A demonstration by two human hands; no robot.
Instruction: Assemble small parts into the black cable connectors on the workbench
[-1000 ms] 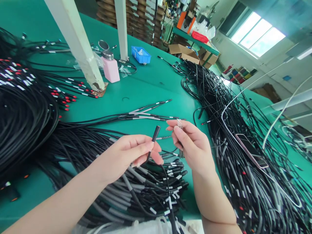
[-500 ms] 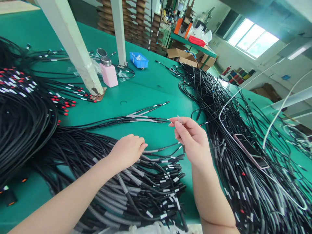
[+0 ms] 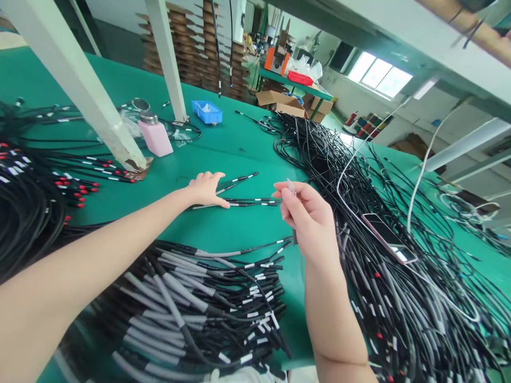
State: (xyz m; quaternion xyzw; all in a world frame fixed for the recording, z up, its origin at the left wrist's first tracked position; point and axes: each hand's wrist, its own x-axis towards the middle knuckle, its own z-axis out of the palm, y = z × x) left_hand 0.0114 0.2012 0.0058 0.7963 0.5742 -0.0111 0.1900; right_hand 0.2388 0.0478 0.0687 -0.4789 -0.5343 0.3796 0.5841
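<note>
My left hand [image 3: 207, 190] reaches over a few black cables [image 3: 255, 202] lying apart on the green table. Its thumb and fingers are spread; whether it touches the cables I cannot tell. My right hand [image 3: 309, 215] pinches a small pointed metal tool [image 3: 291, 185] like a blade, its tip up between thumb and forefinger and its dark lower end below the palm. The ends of those cables lie beside the right fingertips. Nearer to me is a thick bundle of black cables [image 3: 239, 314] with grey corrugated sleeves and white labels.
Cables with red caps [image 3: 80, 186] lie at the left, by a white post [image 3: 91, 96]. Behind are a pink bottle [image 3: 155, 137] and a blue tray [image 3: 206, 113]. A phone [image 3: 389, 238] rests on the big cable heap [image 3: 319, 138] at the right.
My left hand has moved up and away from me, from above the sleeved bundle to the separate cables, and its fingers have spread. The right hand keeps its pinch. The view has shifted.
</note>
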